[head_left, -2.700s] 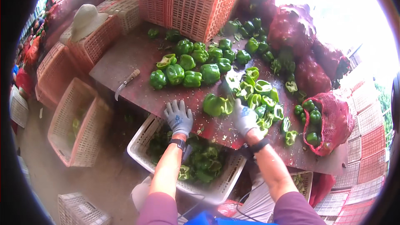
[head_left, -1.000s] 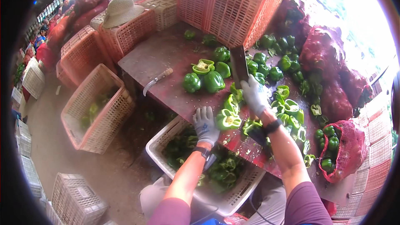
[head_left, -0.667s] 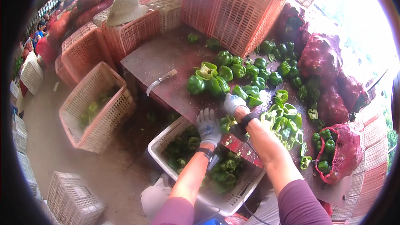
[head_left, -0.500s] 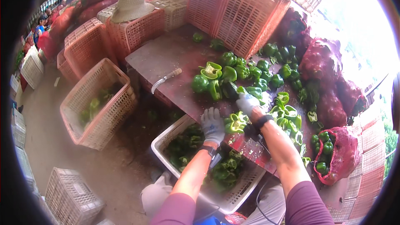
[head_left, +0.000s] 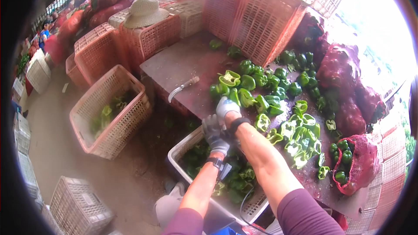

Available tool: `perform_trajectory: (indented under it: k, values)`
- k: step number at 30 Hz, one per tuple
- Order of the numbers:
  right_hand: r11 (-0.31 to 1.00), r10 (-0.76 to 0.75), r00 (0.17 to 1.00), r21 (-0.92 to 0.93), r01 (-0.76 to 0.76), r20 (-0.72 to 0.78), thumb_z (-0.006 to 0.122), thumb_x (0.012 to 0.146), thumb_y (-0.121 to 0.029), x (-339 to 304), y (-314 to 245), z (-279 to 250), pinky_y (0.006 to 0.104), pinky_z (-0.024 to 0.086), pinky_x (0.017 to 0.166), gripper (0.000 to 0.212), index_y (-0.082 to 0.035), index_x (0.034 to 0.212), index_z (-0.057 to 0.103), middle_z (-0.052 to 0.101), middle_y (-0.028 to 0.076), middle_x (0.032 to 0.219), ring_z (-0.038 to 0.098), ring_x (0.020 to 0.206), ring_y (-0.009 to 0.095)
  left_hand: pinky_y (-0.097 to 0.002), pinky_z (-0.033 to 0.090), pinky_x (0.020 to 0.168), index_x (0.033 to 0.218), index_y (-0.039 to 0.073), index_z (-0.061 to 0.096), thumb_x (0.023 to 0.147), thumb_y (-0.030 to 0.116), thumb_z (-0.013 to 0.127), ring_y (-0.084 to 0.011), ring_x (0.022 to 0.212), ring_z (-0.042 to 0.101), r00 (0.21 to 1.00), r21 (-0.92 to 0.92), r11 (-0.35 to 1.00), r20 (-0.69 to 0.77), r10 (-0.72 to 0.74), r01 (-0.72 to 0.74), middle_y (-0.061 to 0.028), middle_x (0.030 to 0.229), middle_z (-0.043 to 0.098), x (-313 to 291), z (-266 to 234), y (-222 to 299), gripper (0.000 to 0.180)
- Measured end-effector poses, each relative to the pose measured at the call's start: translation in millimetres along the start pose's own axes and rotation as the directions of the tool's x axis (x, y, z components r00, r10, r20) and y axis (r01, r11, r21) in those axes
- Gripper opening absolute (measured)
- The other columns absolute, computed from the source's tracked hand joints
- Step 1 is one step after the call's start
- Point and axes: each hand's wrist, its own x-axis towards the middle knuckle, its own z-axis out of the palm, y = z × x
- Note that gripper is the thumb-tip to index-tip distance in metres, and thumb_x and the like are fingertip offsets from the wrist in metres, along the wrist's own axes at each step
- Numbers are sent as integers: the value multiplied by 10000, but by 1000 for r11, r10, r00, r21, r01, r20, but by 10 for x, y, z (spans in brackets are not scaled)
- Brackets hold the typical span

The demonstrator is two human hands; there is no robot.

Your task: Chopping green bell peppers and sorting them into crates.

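Cut peppers (head_left: 300,137): heaped on the table (head_left: 167,65), right of both hands; pale inner walls show.
Whole peppers (head_left: 260,79): grouped beyond the hands, presumably for an easy forward reach.
Right hand (head_left: 227,106): gloved, at the table's near edge; fingers appear curled, but whether they grip anything cannot be told.
Left hand (head_left: 212,131): gloved, just beside the right hand and partly covered by it; finger closure cannot be told.
White crate (head_left: 257,206): beneath the forearms, holding green pieces; this position puts its open top directly below the near edge.
Curved knife (head_left: 190,82): lies left of the peppers, apparently parked outside the hands' path.
Mesh sack (head_left: 363,159): rests at the table's right, mouth facing the peppers, probably for access.
Orange crates (head_left: 265,21): stand at the far side, seemingly backing the peppers.
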Motion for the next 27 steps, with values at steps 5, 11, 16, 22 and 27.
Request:
perform_trajectory:
  k: [5,11,16,22,27]
  values:
    - [991,-134,985,-11,133,-111,527,981,-227,-213,361,-215,538,571,898,354,-20,1257,603,756,277,1050,741,1024,436,-641,261,1230,1551,99,454,937,418,654,-455,1496,340,997,192,978,-6,-78,77,-163,1535,467,211,176,-151,720]
    - [934,-340,758,-110,339,-557,584,1038,-319,120,1192,-905,565,540,680,244,-113,1166,567,724,199,792,714,761,445,-681,243,1206,1588,114,414,954,426,650,-476,1468,377,997,246,968,47,-65,52,-191,1517,502,229,223,-7,746]
    - [938,-334,873,-217,270,-357,586,1037,-303,937,1623,-878,542,561,744,235,-116,1179,594,749,219,918,738,877,427,-678,249,1195,1555,114,452,896,402,702,-456,1453,386,995,255,966,70,-71,51,-187,1488,510,255,221,-15,761]
    - [912,-192,978,-353,208,80,577,1026,-366,1044,1489,-717,496,581,909,421,-12,1232,675,758,238,1126,733,1080,406,-692,254,1196,1524,122,504,894,409,690,-450,1467,382,992,274,961,103,-72,41,-188,1490,514,304,178,-32,717]
    - [964,-191,981,-194,184,-19,575,985,-308,471,1402,-1255,510,559,942,384,-70,1267,680,726,240,1220,714,1125,405,-703,241,1199,1527,122,499,879,400,703,-459,1471,377,987,284,957,122,-101,63,-190,1494,516,327,176,-5,733]
